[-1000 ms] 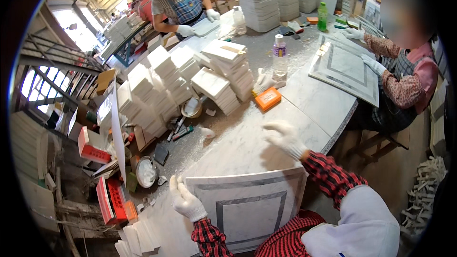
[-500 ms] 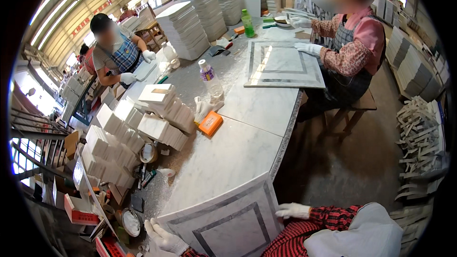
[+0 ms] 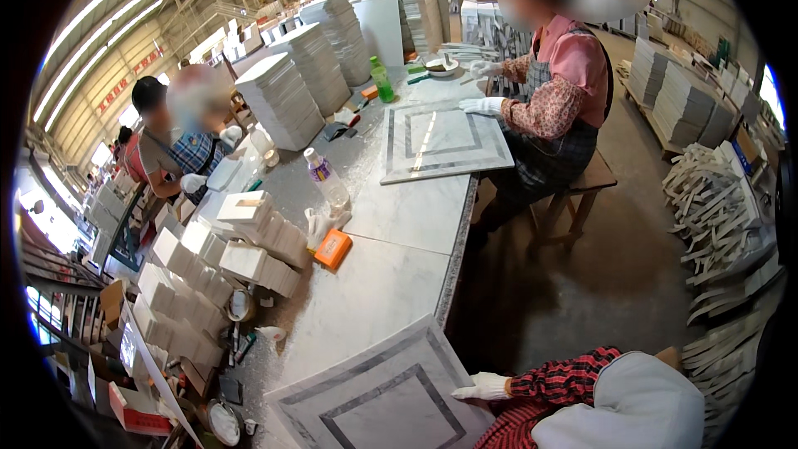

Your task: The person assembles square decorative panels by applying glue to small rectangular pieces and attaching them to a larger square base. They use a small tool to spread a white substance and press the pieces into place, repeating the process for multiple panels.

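A square marble panel [image 3: 366, 395] with grey inlaid bands lies tilted at the near end of the worktable [image 3: 374, 283]. Its right edge is held by my right hand [image 3: 482, 387], which wears a white glove, the fingers lying over the top face and the thumb hidden. A red-and-black checked sleeve covers that arm. My left hand is out of sight. Left of the panel stand a bowl of white paste [image 3: 224, 422] and a dark block [image 3: 231, 389].
Stacks of white tiles [image 3: 199, 274] line the table's left side, near an orange box [image 3: 333, 249] and a plastic bottle [image 3: 328, 179]. One co-worker sits at a similar panel [image 3: 445, 141] at right; another works at far left. Stone strips [image 3: 715, 224] are piled along the right.
The panel has turned, its right corner swinging farther up the table. My right hand has closed on its edge. My left hand, earlier at the panel's left side, has left the view. The view has shifted right.
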The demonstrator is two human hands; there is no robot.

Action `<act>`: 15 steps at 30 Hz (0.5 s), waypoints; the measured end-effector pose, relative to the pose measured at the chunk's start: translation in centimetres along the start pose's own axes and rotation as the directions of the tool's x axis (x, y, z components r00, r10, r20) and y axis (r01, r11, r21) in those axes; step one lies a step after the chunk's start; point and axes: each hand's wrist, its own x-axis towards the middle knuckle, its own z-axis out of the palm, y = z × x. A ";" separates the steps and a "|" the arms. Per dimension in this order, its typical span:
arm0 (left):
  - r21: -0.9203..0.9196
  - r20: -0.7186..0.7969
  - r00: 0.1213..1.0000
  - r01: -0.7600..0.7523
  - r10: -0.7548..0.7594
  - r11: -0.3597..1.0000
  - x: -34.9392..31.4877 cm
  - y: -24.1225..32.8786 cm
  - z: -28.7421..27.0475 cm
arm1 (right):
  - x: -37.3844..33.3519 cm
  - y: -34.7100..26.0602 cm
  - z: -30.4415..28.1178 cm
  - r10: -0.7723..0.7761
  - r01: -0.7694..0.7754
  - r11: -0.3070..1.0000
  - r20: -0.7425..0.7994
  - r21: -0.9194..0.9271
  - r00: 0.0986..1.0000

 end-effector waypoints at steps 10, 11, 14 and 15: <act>0.215 0.085 0.996 0.009 -0.028 0.977 -5.7 -0.1 0.4 | 0.3 1.4 -1.1 -0.074 0.070 0.997 0.149 0.027 0.986; 0.274 0.040 0.993 -0.115 0.108 0.955 -6.2 -3.2 2.4 | 1.1 2.5 -0.7 -0.072 0.061 0.996 0.179 0.064 0.981; 0.474 -0.013 0.969 -0.212 0.247 0.855 -8.6 -9.3 4.2 | -4.1 -2.8 -4.0 -0.146 0.099 0.981 0.296 0.169 0.944; 0.453 -0.013 0.972 -0.203 0.234 0.868 -9.6 -9.3 4.8 | -2.6 -0.7 -3.3 -0.148 0.113 0.985 0.308 0.129 0.940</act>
